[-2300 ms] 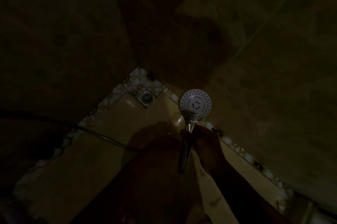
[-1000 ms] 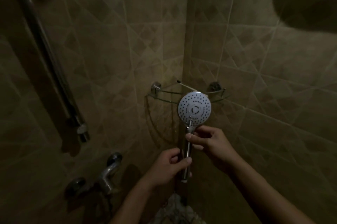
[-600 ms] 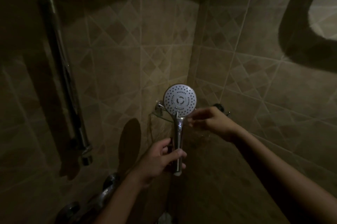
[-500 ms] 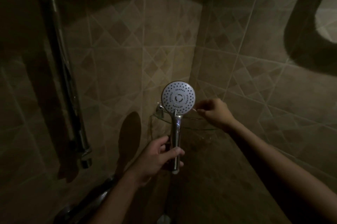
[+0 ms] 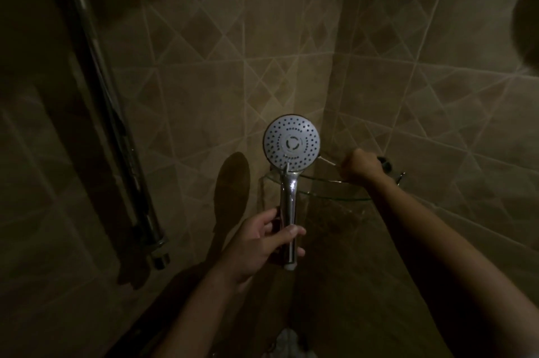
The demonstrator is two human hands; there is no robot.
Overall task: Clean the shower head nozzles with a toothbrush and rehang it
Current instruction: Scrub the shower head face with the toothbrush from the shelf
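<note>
Dim tiled shower corner, head view. A round white-faced shower head (image 5: 291, 146) with dark nozzle dots and a chrome handle (image 5: 288, 203) stands upright just off centre, face turned to the camera, in front of the beige diamond-patterned wall tiles (image 5: 204, 66). Its centre bears a ring of three arc segments; any lettering is too small to read. At 6 o'clock of the face, the left hand (image 5: 259, 247) grips the lower handle, thumb across the front and fingers curled round the back. At 3 o'clock, the right hand (image 5: 361, 168) is a closed fist over the curved glass corner shelf (image 5: 335, 197), clamped on a thin pale rod (image 5: 327, 160) whose short free end points at the shower head; what the rod is cannot be told. A chrome vertical rail (image 5: 110, 112) runs from 11 to 8 o'clock on the left wall.
</note>
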